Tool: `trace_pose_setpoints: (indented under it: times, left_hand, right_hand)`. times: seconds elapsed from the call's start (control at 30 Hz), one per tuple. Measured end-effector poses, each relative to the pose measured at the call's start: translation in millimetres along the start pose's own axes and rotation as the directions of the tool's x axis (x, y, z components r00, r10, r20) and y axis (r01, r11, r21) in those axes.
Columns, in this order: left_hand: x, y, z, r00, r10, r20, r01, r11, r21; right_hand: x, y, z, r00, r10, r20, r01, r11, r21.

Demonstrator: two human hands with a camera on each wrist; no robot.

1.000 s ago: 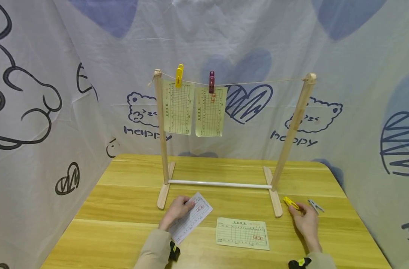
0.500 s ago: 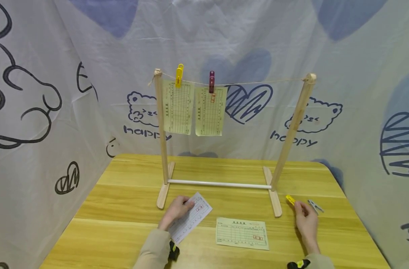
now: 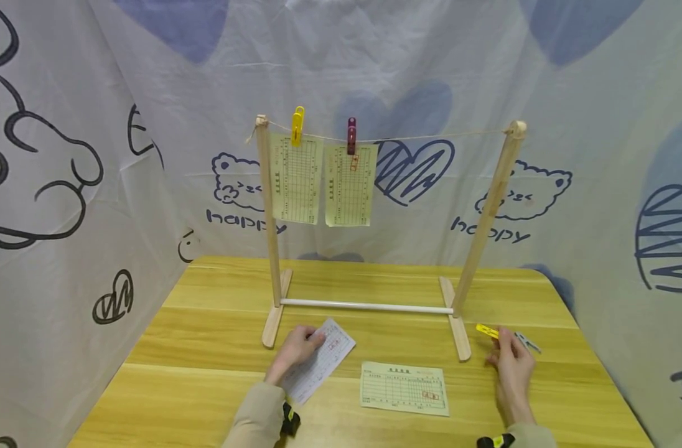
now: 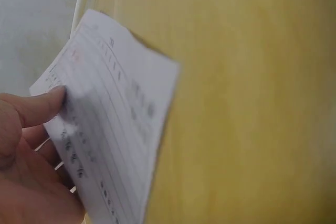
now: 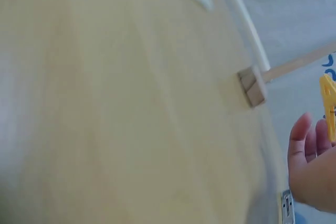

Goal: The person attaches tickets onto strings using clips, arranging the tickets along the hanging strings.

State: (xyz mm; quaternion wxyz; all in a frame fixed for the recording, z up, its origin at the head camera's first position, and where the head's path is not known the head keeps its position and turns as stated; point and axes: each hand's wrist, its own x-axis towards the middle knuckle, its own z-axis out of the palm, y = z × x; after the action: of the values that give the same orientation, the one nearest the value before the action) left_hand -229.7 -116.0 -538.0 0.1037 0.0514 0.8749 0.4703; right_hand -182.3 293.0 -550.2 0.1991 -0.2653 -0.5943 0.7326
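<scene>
Between thumb and fingers, my left hand [image 3: 296, 351] holds a white printed form [image 3: 323, 366], tilted, at the left front of the table. The left wrist view shows the thumb on top of that form [image 4: 121, 98] and the other fingers behind it. My right hand [image 3: 513, 367] pinches one end of a yellow clothespin [image 3: 487, 331], which points out to the left. That clothespin [image 5: 329, 106] is partly cut off in the right wrist view. Just behind the right fingers lies a grey-blue clothespin [image 3: 527, 342]. A pale green form [image 3: 404, 390] lies flat between the hands.
A wooden rack [image 3: 489, 214] with a string across its top stands at the back. Two green forms hang there, the left one [image 3: 296, 183] under a yellow clothespin [image 3: 297, 127], the right one [image 3: 349, 193] under a dark red clothespin [image 3: 351, 137]. A white bar [image 3: 366, 306] joins the feet.
My right hand has lifted and turned the yellow clothespin, shifting its grip to one end, so it shows narrower. The left hand and its white form have hardly moved.
</scene>
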Motion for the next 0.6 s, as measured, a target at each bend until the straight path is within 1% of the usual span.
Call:
trace_pose_setpoints:
  times: [0.07,0.13,0.2,0.3,0.37,0.43,0.53,0.6]
  left_hand:
    - [1.1,0.2,0.8,1.000,0.011,-0.026,-0.011,1.000,-0.018]
    - [2.5,0.7,1.5,0.998,0.029,-0.058,-0.030,0.999,-0.029]
    - [3.6,2.4,1.9,0.994,0.055,-0.094,-0.059,0.997,-0.041]
    - [5.0,7.0,3.3,0.983,0.104,-0.149,-0.118,0.989,-0.088]
    - [5.2,11.8,4.4,0.975,0.126,-0.183,-0.151,0.980,-0.129]
    - [4.7,17.4,5.5,0.969,0.133,-0.207,-0.170,0.970,-0.174]
    - [2.0,27.5,6.9,0.968,0.121,-0.220,-0.174,0.955,-0.240]
    - [0.4,33.9,8.2,0.970,0.103,-0.218,-0.166,0.942,-0.292]
  right_hand:
    - [-3,-6,2.9,0.999,0.027,0.021,-0.030,0.992,0.126]
    - [-6,-12,5.4,0.997,0.055,0.049,-0.065,0.968,0.243]
    - [-9,-19,7.7,0.994,0.067,0.081,-0.091,0.933,0.349]
    - [-12,-26,10.4,0.988,0.077,0.132,-0.132,0.867,0.481]
    - [-14,-29,11.9,0.984,0.070,0.166,-0.150,0.826,0.544]
    - [-15,-32,13.0,0.977,0.051,0.209,-0.168,0.787,0.594]
    - [-18,-35,15.2,0.966,0.004,0.259,-0.174,0.751,0.637]
    - [-20,-37,17.3,0.955,-0.034,0.293,-0.173,0.742,0.648]
